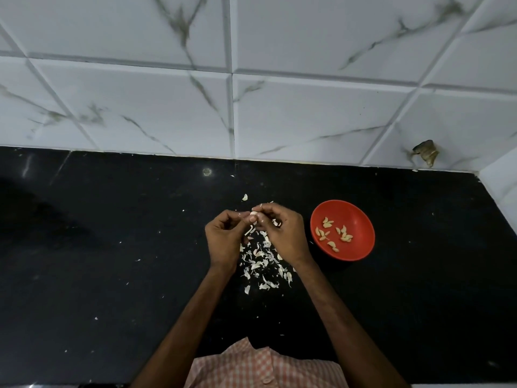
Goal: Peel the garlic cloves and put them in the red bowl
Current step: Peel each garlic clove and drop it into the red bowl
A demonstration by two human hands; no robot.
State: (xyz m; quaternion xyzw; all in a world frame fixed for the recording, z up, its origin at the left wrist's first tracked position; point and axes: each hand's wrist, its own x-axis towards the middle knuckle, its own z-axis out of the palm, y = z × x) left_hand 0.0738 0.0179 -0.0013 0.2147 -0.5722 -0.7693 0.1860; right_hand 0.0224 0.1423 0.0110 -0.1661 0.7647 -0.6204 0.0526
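My left hand (223,238) and my right hand (285,233) meet above the black counter, and both pinch one small garlic clove (253,215) between their fingertips. A strip of skin hangs below the clove. Under the hands lies a pile of white garlic peels (261,264). One loose clove or peel (245,197) sits just beyond the hands. The red bowl (361,219) stands to the right of my right hand and holds several peeled cloves (334,233).
The black counter (112,247) runs to a white marbled tile wall (251,107) at the back and a wall corner at the right. A small brown object (425,155) sticks to the wall above the bowl. Tiny peel scraps dot the counter.
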